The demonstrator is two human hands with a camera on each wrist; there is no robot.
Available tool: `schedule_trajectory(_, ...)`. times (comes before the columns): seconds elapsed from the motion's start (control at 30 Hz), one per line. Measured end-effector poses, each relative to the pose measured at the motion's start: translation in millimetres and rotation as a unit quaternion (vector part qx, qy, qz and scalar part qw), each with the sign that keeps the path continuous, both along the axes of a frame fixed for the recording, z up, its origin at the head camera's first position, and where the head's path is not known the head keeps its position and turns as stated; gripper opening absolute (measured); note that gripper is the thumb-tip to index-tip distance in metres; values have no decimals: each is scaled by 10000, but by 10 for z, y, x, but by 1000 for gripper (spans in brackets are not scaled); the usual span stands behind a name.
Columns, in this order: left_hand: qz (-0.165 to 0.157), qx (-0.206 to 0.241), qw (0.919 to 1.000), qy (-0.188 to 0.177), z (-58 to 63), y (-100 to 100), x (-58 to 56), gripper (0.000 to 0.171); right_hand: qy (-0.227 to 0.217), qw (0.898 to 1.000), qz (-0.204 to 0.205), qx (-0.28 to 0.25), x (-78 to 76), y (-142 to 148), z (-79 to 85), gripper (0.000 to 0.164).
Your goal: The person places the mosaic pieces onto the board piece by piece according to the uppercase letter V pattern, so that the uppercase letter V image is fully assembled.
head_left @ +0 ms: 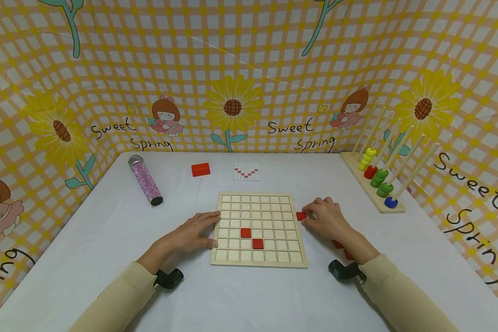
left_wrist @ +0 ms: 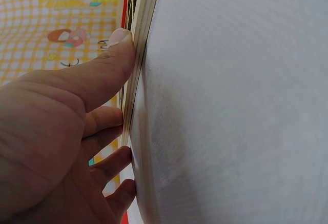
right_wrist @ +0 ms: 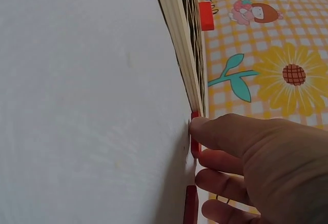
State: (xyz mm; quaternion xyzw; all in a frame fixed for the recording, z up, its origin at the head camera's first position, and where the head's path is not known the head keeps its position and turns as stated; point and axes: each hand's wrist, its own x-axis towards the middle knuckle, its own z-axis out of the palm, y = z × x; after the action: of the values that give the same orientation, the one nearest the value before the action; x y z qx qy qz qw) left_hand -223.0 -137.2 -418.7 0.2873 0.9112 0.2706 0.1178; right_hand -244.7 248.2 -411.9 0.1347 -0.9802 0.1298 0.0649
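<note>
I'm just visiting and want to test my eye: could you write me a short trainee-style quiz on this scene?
1. How many red tiles sit in the cells of the wooden grid board?
2. True or false: the person's left hand touches the board.
3. Which is farthest right in the head view? A) glittery microphone B) bead abacus C) pattern card

Key: 1. Two. 2. True. 3. B.

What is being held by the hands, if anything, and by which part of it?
The right hand pinches a red tile by its edges, just beside the board; the left hand only touches the board's left edge.
</note>
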Motion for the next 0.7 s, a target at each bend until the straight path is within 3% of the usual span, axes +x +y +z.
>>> schedule_trajectory(0.7,-19,86,10000,5,-5,2,6,73,47,9999,121,-27,-36,70,-33,22)
